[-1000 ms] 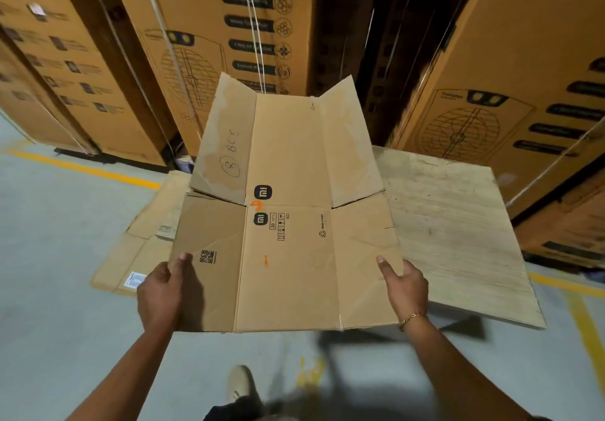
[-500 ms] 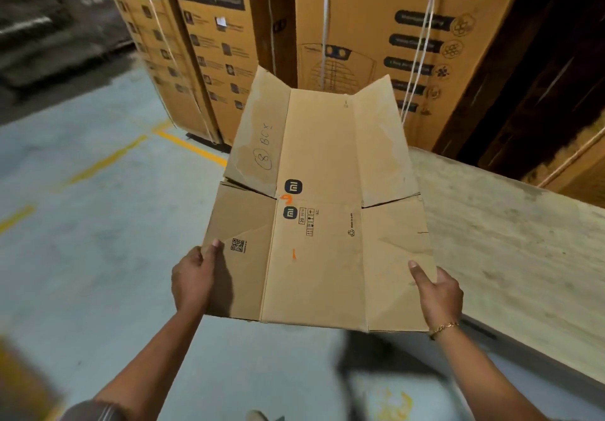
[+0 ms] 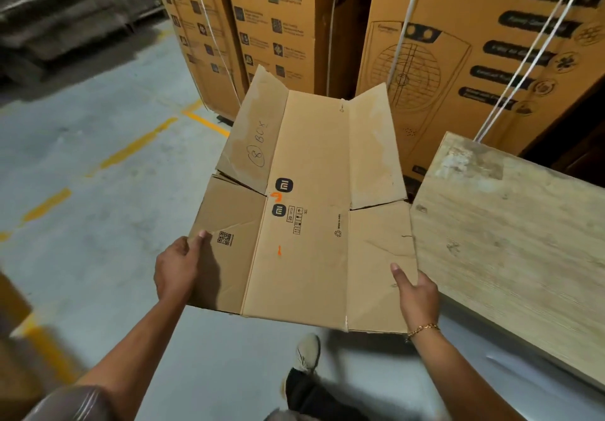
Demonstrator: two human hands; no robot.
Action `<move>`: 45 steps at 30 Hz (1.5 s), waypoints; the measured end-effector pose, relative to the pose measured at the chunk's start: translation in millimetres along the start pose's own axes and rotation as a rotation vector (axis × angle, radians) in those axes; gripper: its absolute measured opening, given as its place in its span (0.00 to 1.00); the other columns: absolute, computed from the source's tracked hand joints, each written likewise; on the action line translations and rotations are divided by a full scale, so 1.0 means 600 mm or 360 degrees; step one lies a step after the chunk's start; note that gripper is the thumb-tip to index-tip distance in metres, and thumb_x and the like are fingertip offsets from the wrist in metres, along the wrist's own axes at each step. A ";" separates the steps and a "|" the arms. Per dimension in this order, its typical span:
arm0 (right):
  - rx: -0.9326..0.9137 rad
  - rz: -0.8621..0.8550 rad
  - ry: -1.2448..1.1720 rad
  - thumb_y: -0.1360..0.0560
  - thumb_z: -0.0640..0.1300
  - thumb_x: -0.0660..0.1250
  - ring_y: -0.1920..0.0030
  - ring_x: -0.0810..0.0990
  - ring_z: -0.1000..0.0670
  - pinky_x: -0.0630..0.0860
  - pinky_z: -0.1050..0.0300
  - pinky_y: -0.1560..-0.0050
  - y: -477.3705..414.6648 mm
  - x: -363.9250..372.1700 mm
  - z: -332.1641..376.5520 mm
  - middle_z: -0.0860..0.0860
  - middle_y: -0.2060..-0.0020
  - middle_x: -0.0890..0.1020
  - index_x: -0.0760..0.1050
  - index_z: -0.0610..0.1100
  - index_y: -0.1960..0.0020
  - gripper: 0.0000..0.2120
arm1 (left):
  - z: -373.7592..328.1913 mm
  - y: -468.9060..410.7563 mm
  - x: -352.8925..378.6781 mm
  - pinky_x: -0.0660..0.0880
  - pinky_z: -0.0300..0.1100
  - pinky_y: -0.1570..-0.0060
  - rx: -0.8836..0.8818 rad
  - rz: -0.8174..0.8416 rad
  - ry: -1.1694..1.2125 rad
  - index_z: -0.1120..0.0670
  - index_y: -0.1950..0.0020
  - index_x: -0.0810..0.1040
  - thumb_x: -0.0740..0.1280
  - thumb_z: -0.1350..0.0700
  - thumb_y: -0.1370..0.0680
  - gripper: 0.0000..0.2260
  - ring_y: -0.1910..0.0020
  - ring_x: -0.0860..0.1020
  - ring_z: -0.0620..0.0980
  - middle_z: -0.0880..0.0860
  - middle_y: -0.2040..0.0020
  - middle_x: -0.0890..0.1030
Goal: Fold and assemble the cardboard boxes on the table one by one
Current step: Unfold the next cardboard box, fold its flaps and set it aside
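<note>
Head view: left hand [image 3: 176, 265] grips the left edge of a flattened box [image 3: 304, 224], thumb on top near a QR code [image 3: 225, 238], fingers curled under the flap. Right hand [image 3: 417, 294] holds the right edge near the lower corner, thumb on top of the panel, fingers beneath; a gold bracelet [image 3: 422, 328] sits on that wrist. Box is held in the air at frame centre, above the floor [image 3: 82, 159], printed side up, its right edge just beside or overlapping the table [image 3: 510, 240] at right; contact cannot be confirmed. Two far flaps tilt upward, the left one marked with handwriting. Centre panel carries two dark logos [image 3: 284, 185] and an orange mark. Near left flap shows a diagonal crease. One shoe [image 3: 308, 352] is visible below the box at lower centre. Large printed cartons [image 3: 458, 44] stand across the top of the frame, tied with white cord. Yellow lines mark the floor at left.
</note>
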State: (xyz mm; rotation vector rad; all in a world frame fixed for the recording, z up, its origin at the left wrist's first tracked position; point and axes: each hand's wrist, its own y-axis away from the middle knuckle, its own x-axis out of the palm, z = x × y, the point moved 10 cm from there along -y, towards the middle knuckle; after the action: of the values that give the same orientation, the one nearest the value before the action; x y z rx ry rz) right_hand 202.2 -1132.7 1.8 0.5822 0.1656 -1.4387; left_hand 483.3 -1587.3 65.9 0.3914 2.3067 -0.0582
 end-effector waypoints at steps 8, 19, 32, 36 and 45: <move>0.0164 0.0034 0.0049 0.24 0.54 0.72 0.49 0.81 0.44 0.72 0.55 0.49 -0.055 0.178 0.016 0.48 0.53 0.84 0.83 0.43 0.47 0.14 | 0.041 -0.189 0.041 0.69 0.50 0.62 -0.0069 0.0101 -0.0139 0.55 0.66 0.67 0.61 0.35 0.19 0.26 0.60 0.75 0.63 0.58 0.65 0.75; 0.0531 -0.0161 0.0235 0.25 0.55 0.71 0.47 0.80 0.35 0.66 0.52 0.57 -0.118 0.295 -0.016 0.34 0.50 0.83 0.80 0.31 0.46 0.25 | 0.020 -0.409 0.261 0.75 0.53 0.57 -0.0013 0.0587 -0.0319 0.56 0.61 0.76 0.59 0.33 0.20 0.27 0.59 0.77 0.59 0.56 0.62 0.79; 0.0834 -0.0353 0.0279 0.23 0.53 0.70 0.55 0.80 0.39 0.68 0.55 0.56 -0.233 0.408 -0.192 0.43 0.60 0.83 0.82 0.38 0.52 0.17 | 0.070 -0.555 0.538 0.75 0.53 0.52 0.0160 0.0843 -0.0432 0.56 0.61 0.75 0.60 0.34 0.19 0.26 0.55 0.77 0.63 0.57 0.60 0.80; 0.0810 -0.0381 0.0280 0.23 0.53 0.70 0.58 0.77 0.43 0.67 0.56 0.57 -0.280 0.463 -0.274 0.45 0.62 0.82 0.82 0.39 0.54 0.16 | 0.125 -0.587 0.636 0.76 0.55 0.49 0.0195 0.0840 -0.0454 0.57 0.60 0.76 0.60 0.34 0.20 0.26 0.54 0.78 0.63 0.58 0.59 0.80; 0.0758 -0.0434 0.0306 0.23 0.59 0.68 0.53 0.80 0.39 0.78 0.46 0.50 -0.396 0.605 -0.506 0.43 0.57 0.83 0.80 0.43 0.54 0.18 | 0.291 -0.647 0.887 0.72 0.51 0.57 0.0253 0.0836 -0.0380 0.60 0.63 0.71 0.60 0.36 0.18 0.27 0.58 0.76 0.63 0.58 0.63 0.77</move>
State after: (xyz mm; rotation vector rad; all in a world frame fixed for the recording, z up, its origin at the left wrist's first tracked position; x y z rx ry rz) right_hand 98.8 -1315.4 -484.4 1.1236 0.0527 -1.6974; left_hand 145.0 -1845.7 -466.2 1.0029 1.9078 -0.0249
